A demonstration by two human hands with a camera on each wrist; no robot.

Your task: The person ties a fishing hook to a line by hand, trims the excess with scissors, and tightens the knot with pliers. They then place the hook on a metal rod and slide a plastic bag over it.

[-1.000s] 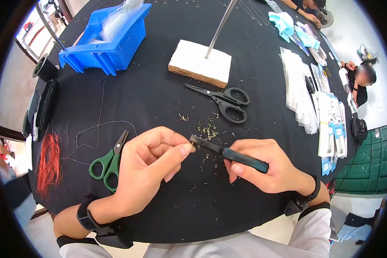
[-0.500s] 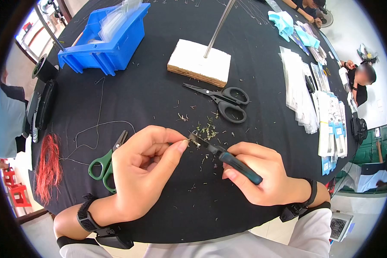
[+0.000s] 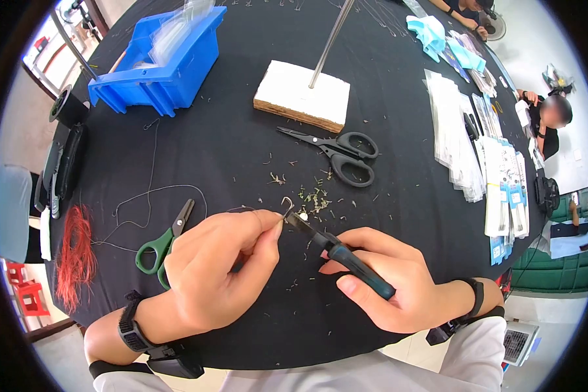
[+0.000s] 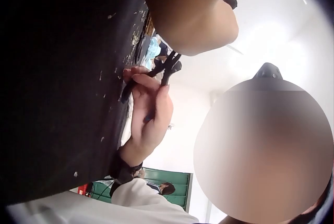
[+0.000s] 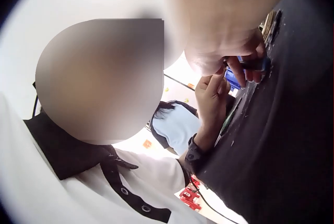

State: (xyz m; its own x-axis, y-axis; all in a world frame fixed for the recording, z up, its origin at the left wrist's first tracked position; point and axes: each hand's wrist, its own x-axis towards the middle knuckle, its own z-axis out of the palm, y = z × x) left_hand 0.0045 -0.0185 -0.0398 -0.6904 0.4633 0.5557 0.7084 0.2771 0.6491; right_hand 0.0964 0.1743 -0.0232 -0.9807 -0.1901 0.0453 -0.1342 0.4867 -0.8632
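In the head view, my left hand (image 3: 219, 271) pinches a small curved metal hook (image 3: 287, 200) between thumb and forefinger, its bend standing up past the fingertips. My right hand (image 3: 402, 281) grips dark pliers (image 3: 356, 261) with teal-edged handles. The pliers' tip lies right at the left fingertips, beside the hook. From the left wrist, the pliers (image 4: 169, 67) show two spread handles within the right hand (image 4: 148, 109). Behind the left hand lie green-handled scissors (image 3: 155, 255), partly covered. Small yellowish clippings (image 3: 317, 199) are scattered beyond the pliers.
Black scissors (image 3: 349, 160) lie ahead, before a white block (image 3: 300, 91) with an upright metal rod (image 3: 330, 46). A blue bin (image 3: 170, 78) stands at the far left. Red threads (image 3: 75, 261) and a loose dark line (image 3: 151, 163) lie left; plastic packets (image 3: 451, 130) lie right.
My left hand has turned so its back faces up more, and the hook's bend now shows above its fingertips. The right hand with the pliers has shifted slightly left and toward me.
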